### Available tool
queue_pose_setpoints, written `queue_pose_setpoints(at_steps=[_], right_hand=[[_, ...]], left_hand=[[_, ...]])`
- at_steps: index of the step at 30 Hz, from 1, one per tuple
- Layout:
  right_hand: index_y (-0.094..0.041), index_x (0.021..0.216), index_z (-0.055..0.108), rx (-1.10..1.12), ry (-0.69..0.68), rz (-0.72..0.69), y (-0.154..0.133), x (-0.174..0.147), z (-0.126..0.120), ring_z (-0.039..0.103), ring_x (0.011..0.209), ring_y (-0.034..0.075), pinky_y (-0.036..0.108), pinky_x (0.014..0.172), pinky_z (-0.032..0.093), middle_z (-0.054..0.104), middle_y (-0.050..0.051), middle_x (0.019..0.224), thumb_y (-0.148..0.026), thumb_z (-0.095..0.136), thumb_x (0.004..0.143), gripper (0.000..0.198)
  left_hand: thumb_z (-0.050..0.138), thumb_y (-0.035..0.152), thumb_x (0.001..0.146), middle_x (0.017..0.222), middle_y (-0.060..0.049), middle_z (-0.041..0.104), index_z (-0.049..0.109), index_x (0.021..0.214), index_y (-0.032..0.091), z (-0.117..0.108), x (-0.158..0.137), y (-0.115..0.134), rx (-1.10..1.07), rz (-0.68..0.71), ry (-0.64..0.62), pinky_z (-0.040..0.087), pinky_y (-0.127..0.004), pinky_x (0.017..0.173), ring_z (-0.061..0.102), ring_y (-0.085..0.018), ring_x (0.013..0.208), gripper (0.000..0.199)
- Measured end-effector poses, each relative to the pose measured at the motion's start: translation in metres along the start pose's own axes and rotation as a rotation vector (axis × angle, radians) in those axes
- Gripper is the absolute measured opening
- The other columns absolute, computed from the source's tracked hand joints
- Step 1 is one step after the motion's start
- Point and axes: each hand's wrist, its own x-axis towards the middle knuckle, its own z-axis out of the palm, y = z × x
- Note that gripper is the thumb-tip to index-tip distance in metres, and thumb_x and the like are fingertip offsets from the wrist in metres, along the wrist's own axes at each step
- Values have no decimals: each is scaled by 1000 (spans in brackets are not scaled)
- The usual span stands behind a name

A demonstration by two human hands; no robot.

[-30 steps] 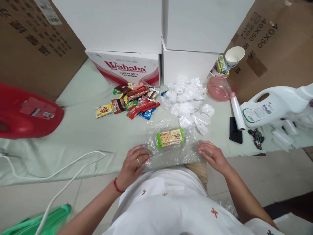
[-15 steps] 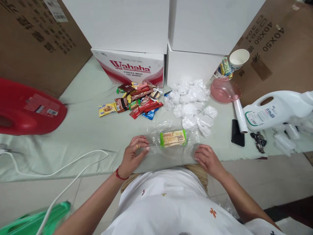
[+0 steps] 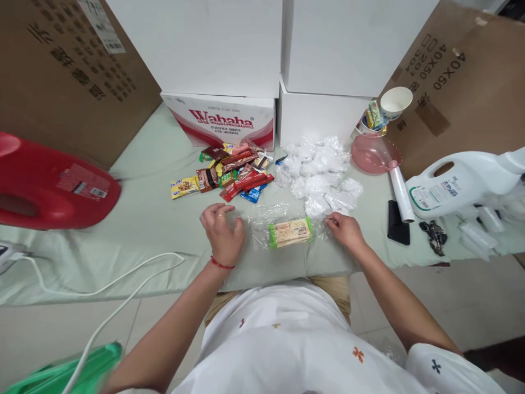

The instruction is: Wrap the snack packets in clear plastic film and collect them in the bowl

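I saw the cracker pack (image 3: pixel 290 232) at frame centre, lying on the clear film (image 3: pixel 270 214), so both edges stayed reachable. Left hand (image 3: pixel 221 234) hovered unclenched, holding nothing; right hand (image 3: pixel 345 231) pinched the film's right edge.

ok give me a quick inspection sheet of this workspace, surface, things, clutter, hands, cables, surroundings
surface: pale green cloth spread flat, lightly creased.
job's things: cracker pack with green ends lies on clear plastic film, between the hands.
clutter: snack pile; crumpled plastic wads; film roll; pink bowl; paper cup; black phone; keys.
hands: left hand open, fingers spread at the film's left edge; right hand pinches the film's right edge.
cables: white cable loops off the cloth's near edge.
surroundings: white boxes, brown cartons, red jug, white jug.
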Motion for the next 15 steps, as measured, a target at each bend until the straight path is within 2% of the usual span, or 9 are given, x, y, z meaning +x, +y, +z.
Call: queue_pose_setpoints(at_steps=[1, 2, 4, 5, 8, 11, 13, 15], right_hand=[[-24, 94, 73, -18, -2, 3, 0, 0, 0, 60, 70, 19, 27, 63, 34, 70, 2, 76, -39, 55, 93, 24], [-24, 95, 73, -31, -5, 10, 0, -1, 0, 60, 70, 19, 27, 63, 34, 70, 2, 76, -39, 55, 93, 23], [-24, 95, 73, -44, -15, 30, 0, 0, -3, 59, 69, 19, 27, 62, 33, 70, 1, 75, -39, 57, 92, 22], [-24, 95, 73, -36, -16, 42, 0, 1, -6, 59, 68, 18, 27, 61, 33, 69, 1, 73, -40, 58, 92, 22], [-23, 97, 73, 80, 68, 43, -2, 10, -16, 57, 65, 18, 28, 62, 38, 65, 1, 71, -50, 57, 93, 32], [-21, 112, 72, 182, 234, -62, -11, 26, -24, 58, 68, 17, 32, 73, 49, 70, 7, 96, -52, 56, 95, 39], [-23, 126, 69, 150, 176, -204, -20, 39, -25, 61, 72, 17, 35, 81, 53, 67, 10, 122, -42, 58, 95, 39], [-27, 133, 67, 54, -27, -364, -28, 52, -23, 66, 86, 18, 36, 87, 53, 60, 9, 142, -31, 61, 92, 42]], left_hand=[[62, 22, 84, 118, -14, 63, 67, 106, 20, -4, -4, 10, -19, 132, 38, 40, -54, 110, 55, -32, 124, 22], [60, 19, 87, 118, -12, 65, 67, 108, 21, -6, -9, 22, -50, 276, 19, 40, -52, 111, 56, -30, 126, 22], [56, 17, 92, 121, -9, 70, 66, 118, 25, -4, -22, 45, -121, 565, -209, 39, -47, 112, 58, -25, 128, 29], [55, 19, 94, 128, -8, 70, 65, 124, 26, 0, -28, 55, -109, 642, -346, 37, -47, 115, 57, -24, 132, 33], [49, 22, 100, 138, -7, 69, 65, 132, 27, 23, -44, 70, -14, 671, -603, 36, -46, 116, 58, -23, 134, 36], [45, 23, 103, 142, -6, 68, 65, 134, 28, 41, -52, 64, 27, 626, -666, 38, -45, 113, 59, -21, 132, 37], [45, 25, 104, 143, -5, 66, 64, 135, 28, 45, -54, 57, 24, 623, -657, 36, -46, 115, 58, -21, 135, 36], [45, 26, 105, 144, -4, 66, 64, 136, 29, 44, -54, 52, 12, 632, -651, 33, -48, 117, 57, -20, 136, 36]])
